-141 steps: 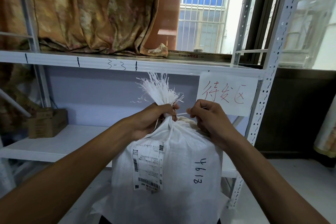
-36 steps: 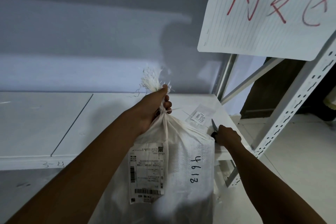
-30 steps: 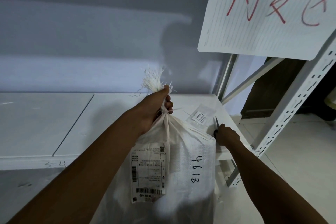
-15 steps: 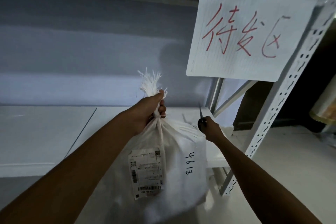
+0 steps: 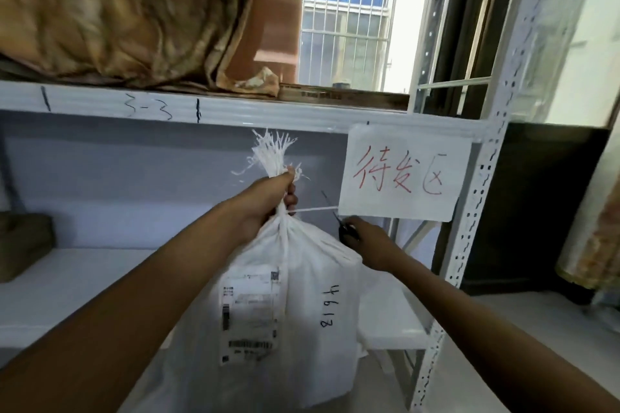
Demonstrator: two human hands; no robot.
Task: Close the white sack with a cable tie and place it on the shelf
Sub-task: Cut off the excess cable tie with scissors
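Observation:
The white sack (image 5: 302, 285) hangs in front of the shelf, bearing a shipping label and a handwritten number. My left hand (image 5: 268, 201) grips its bunched neck just below the frayed top. A white cable tie (image 5: 312, 209) circles the neck, and its tail sticks out to the right. My right hand (image 5: 365, 241) holds scissors (image 5: 335, 214) with open blades at that tail. The lower white shelf (image 5: 67, 285) lies behind the sack.
A paper sign with red writing (image 5: 399, 174) hangs on the upper shelf's edge (image 5: 235, 114). A perforated white upright (image 5: 476, 198) stands at the right. A brown cardboard box (image 5: 23, 245) sits at the shelf's far left. Patterned cloth (image 5: 127, 17) lies on the upper shelf.
My right hand picked up scissors from the shelf and raised them to the cable tie's tail. The sack rose with my left hand, and my head tilted up.

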